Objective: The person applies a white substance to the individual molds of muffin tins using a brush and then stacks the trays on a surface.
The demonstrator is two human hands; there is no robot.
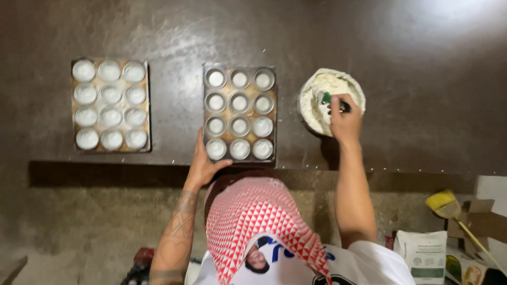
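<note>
Seen from above: head covered by a red-and-white headscarf [259, 221] patterned with small triangles, falling to a point over the chest. White short-sleeved T-shirt [369, 264] with blue and black printed graphics on the front. Both forearms bare. Left forearm [177, 237] marked with dark tattoos, line work and a band near the elbow. Right forearm [353, 195] unmarked. No rings, watch or gloves visible.
</note>
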